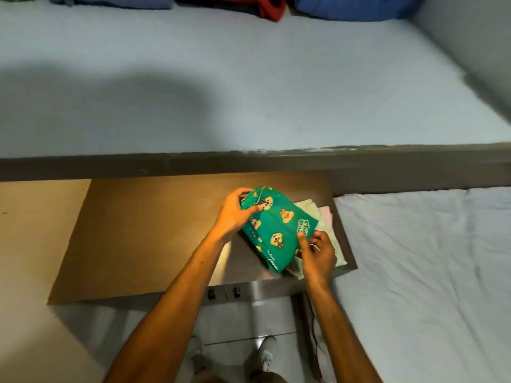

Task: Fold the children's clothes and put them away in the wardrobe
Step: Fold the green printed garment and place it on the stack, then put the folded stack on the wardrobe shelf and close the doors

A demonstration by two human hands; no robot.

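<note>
Hands: left hand (pixel 235 214) grips green garment (pixel 279 228) far end | right hand (pixel 318 255) pinches near corner

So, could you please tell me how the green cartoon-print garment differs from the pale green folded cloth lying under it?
The green cartoon-print garment is deep green with yellow figures; the pale green folded cloth is plain and washed-out. The garment is gripped by the left hand and right hand; the cloth lies untouched. The garment sits on top and tilted; the cloth lies flat on the brown surface. Both are folded.
</note>
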